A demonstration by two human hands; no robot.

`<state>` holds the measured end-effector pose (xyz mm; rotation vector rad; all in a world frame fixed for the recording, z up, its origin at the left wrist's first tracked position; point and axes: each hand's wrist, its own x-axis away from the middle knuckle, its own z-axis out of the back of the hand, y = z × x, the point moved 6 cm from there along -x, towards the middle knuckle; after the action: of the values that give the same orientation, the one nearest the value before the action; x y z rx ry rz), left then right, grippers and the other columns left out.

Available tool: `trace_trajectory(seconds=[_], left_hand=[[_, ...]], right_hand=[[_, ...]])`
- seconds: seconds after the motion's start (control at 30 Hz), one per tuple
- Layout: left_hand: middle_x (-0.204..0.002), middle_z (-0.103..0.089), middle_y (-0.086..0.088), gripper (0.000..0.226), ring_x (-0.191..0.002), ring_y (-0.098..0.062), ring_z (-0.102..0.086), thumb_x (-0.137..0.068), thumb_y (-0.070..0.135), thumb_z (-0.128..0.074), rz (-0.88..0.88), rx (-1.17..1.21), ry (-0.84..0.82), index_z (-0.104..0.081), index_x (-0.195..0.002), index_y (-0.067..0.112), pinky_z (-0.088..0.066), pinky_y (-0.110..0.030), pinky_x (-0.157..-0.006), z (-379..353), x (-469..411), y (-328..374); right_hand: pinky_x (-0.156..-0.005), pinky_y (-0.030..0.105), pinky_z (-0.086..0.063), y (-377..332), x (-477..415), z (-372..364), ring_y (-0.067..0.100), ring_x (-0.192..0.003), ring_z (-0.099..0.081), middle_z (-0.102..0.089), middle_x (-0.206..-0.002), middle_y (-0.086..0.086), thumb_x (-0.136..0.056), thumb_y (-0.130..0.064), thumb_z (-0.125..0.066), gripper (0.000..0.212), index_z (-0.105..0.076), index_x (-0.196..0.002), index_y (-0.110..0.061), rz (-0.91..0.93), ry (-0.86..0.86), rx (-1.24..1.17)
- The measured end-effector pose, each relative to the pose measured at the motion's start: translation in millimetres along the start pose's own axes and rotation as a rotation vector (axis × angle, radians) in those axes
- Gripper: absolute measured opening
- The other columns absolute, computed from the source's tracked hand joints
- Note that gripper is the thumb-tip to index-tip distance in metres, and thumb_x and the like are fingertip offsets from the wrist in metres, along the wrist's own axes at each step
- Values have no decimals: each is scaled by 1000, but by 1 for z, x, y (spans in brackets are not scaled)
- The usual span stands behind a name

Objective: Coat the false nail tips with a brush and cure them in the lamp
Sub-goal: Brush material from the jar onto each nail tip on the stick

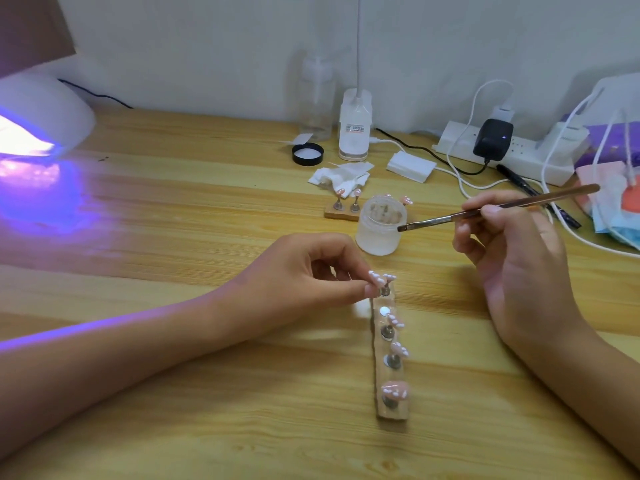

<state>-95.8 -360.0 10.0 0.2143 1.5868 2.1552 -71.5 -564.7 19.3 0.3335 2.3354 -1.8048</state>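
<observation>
**Brush at the jar, tips waiting on the strip**

The wooden table (173,209) carries everything. At its far left the curing lamp (45,109) glows violet, so it is on; whether any tips sit inside cannot be told from this angle.

The left hand (304,275) reaches in from the left and pinches the small stand at the far end of the holder strip (389,358), fingertips closed on it just under its nail tip (378,279). The right hand (512,258) grips the brush (502,206) like a pen, with the bristles at the rim of the open frosted jar (379,225).

The strip lies between the hands and bears four pink tips on pegs, with one bare metal disc behind the pinched one. A shorter holder (343,207) with two more tips stands just beyond the jar.

The work looks to be mid-course: the brush is probably being loaded or wiped for the pinched tip, and the remaining tips on the strip likely have yet to be coated and cured
</observation>
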Motion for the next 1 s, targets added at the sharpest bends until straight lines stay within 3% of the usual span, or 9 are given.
trace_trajectory(seconds=[0.07, 0.13, 0.2, 0.33, 0.53, 0.7, 1.0], left_hand=[[-78, -68, -2, 12, -65, -24, -53, -71, 41, -76, -8, -35, 3, -72, -78, 32, -45, -31, -59, 0, -1, 0], [-69, -55, 7, 9, -62, -5, -41, -72, 36, -80, -45, -81, 6, -71, -75, 33, -34, -14, -58, -3, -1, 4], [-69, -45, 16, 11, -62, -2, -39, -74, 28, -81, -82, -142, 12, -70, -75, 32, -31, -9, -59, -7, -2, 8], [-66, -42, 16, 11, -62, -1, -39, -76, 20, -81, -96, -224, 29, -70, -75, 24, -30, -9, -59, -10, -5, 10], [-64, -42, 7, 10, -64, -4, -38, -74, 25, -82, -128, -267, 32, -72, -73, 27, -29, -12, -60, -11, -5, 14], [-64, -44, -1, 9, -65, -6, -40, -73, 29, -82, -164, -322, 33, -73, -73, 30, -29, -13, -62, -13, -6, 14], [-57, -40, 14, 10, -64, -6, -43, -75, 30, -81, -225, -414, 1, -79, -82, 23, -33, -14, -62, -5, -2, 13]], right_hand=[[-64, 20, -48, -1, 0, 0, 9, -67, -58, -64, -72, -6, -87, -11, -48, 23, -67, -79, -20, 0, 2, 1], [-64, 20, -47, -1, 0, -1, 9, -67, -58, -64, -72, -7, -86, -11, -48, 23, -67, -78, -21, -2, 6, 7], [-64, 21, -48, -1, 0, 0, 9, -67, -59, -64, -72, -7, -86, -12, -48, 22, -67, -79, -21, -5, 6, 17], [-65, 21, -48, -1, 1, 0, 9, -68, -59, -64, -72, -6, -87, -13, -49, 19, -66, -82, -20, -13, -9, 30], [-65, 21, -48, -2, 1, -1, 10, -69, -59, -64, -72, -6, -87, -13, -49, 26, -70, -78, -25, -17, -14, 25], [-65, 21, -48, -1, 1, -1, 9, -69, -59, -64, -72, -6, -87, -13, -48, 19, -66, -83, -19, -18, -9, 33], [-64, 21, -48, -1, 1, 0, 10, -68, -58, -64, -72, -5, -86, -13, -49, 18, -65, -83, -18, -18, 3, 33]])
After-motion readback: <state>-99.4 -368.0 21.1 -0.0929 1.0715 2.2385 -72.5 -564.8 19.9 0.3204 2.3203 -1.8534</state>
